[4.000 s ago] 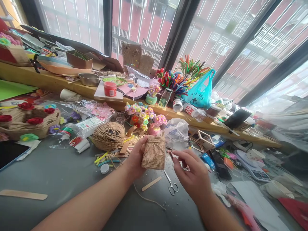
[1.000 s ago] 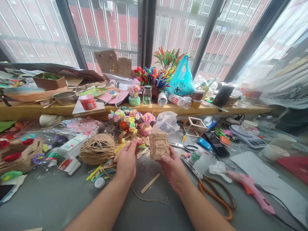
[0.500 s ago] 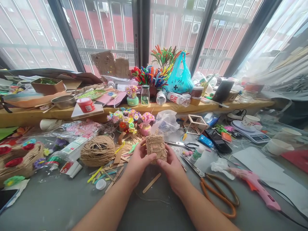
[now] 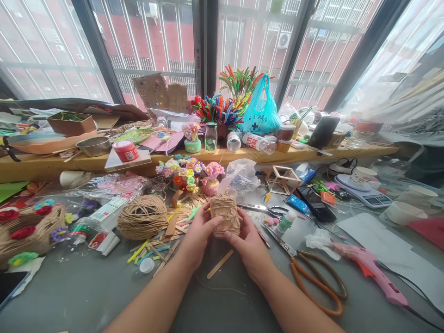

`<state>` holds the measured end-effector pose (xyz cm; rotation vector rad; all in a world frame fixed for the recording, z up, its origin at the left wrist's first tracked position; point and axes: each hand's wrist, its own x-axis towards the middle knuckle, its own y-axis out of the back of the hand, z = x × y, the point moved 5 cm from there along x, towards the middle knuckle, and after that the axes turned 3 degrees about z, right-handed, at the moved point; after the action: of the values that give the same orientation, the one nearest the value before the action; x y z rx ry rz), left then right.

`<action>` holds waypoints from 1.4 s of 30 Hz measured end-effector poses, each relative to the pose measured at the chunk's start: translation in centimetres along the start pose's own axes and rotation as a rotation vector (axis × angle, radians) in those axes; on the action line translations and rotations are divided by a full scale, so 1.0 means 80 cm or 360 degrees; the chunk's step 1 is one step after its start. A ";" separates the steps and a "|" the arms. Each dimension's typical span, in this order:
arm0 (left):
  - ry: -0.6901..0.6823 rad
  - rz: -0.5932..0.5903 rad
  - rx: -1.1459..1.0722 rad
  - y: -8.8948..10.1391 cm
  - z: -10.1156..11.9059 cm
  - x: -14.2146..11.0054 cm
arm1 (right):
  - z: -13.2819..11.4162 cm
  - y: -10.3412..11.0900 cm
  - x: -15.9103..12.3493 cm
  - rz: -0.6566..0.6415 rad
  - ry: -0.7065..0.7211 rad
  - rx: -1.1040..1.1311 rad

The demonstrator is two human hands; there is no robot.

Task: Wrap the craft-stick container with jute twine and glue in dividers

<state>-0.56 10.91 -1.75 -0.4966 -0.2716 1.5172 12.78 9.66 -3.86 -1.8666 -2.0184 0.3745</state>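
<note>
Both hands hold a small box wrapped in jute twine [image 4: 225, 214] just above the grey table [image 4: 86, 286]. My left hand [image 4: 199, 233] grips its left side, thumb pressed on the front face. My right hand [image 4: 247, 240] cups its right side and bottom, thumb across the lower front. A ball of jute twine [image 4: 142, 217] lies to the left. A loose strand of twine [image 4: 222, 289] trails on the table under my wrists, and a wooden craft stick [image 4: 219, 264] lies below the box.
Large orange-handled shears [image 4: 314, 282] and a pink glue gun [image 4: 369, 270] lie at the right. Scattered craft sticks [image 4: 163, 243], small flower pots [image 4: 189, 171], a stick frame [image 4: 282, 178] and a woven basket [image 4: 29, 231] crowd the table. A wooden shelf [image 4: 208, 159] runs behind.
The camera view swung right and steadied. My right hand came onto the twine-wrapped box, and both hands lowered it slightly and turned it between them.
</note>
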 end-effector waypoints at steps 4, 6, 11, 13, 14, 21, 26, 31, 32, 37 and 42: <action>0.0023 0.0007 -0.0081 -0.008 0.007 -0.006 | 0.001 -0.003 -0.005 0.0086 0.0084 -0.0121; 0.0032 0.0022 -0.0068 -0.008 0.008 -0.006 | 0.001 -0.005 -0.008 0.0106 0.0120 -0.0220; 0.0040 0.0006 -0.0116 -0.006 0.007 -0.003 | 0.002 -0.005 -0.012 0.0086 0.0119 -0.0368; 0.0046 -0.0001 -0.0120 -0.005 0.005 -0.002 | 0.002 -0.004 -0.012 0.0086 0.0110 -0.0378; 0.0045 -0.0003 -0.0117 -0.004 0.005 -0.002 | 0.002 -0.003 -0.012 0.0088 0.0110 -0.0378; 0.0105 -0.0091 -0.0207 -0.001 0.002 0.004 | -0.001 -0.004 -0.009 0.0114 0.0031 -0.0156; -0.0241 0.0483 -0.0130 0.034 0.013 0.018 | -0.008 -0.012 -0.006 -0.0019 -0.0228 0.0331; -0.0315 0.0587 -0.0154 0.040 0.018 0.019 | -0.017 -0.014 -0.006 -0.0096 -0.0270 0.0478; -0.0314 0.0565 -0.0138 0.039 0.018 0.018 | -0.017 -0.014 -0.006 -0.0086 -0.0271 0.0473; -0.0323 0.0507 -0.0064 0.032 0.019 0.016 | -0.018 -0.014 -0.005 -0.0088 -0.0257 0.0470; -0.0245 0.0340 -0.0036 0.023 0.021 0.013 | -0.018 -0.015 -0.005 -0.0112 -0.0236 0.0453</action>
<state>-2.89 12.12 -1.25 -0.4378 -0.3649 1.7660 12.35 9.09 -2.10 -1.6320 -1.9948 0.7572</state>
